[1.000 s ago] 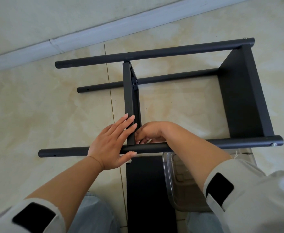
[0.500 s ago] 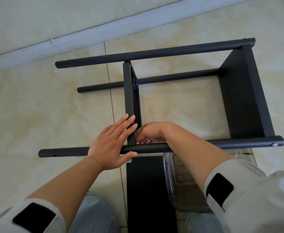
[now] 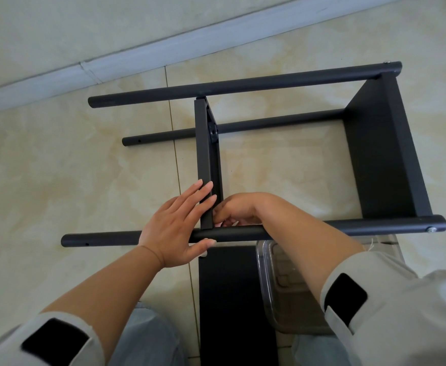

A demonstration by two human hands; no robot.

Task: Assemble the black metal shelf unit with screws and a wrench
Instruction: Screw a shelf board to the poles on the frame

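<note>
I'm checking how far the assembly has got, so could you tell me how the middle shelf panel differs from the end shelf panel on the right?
The middle shelf panel shows mostly its thin edge; the end shelf panel shows a broad flat face. The left hand rests flat against the middle one and the right hand works at its near corner; no hand touches the end one. The end panel's near corner has a visible screw; the middle one's is hidden. Both are black and span the poles.

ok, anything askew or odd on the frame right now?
Yes: the narrow black middle shelf panel tilts rather than matching the black end shelf panel. Its far corner shows a gap under the far black metal tube. Both hands work its near end.
</note>
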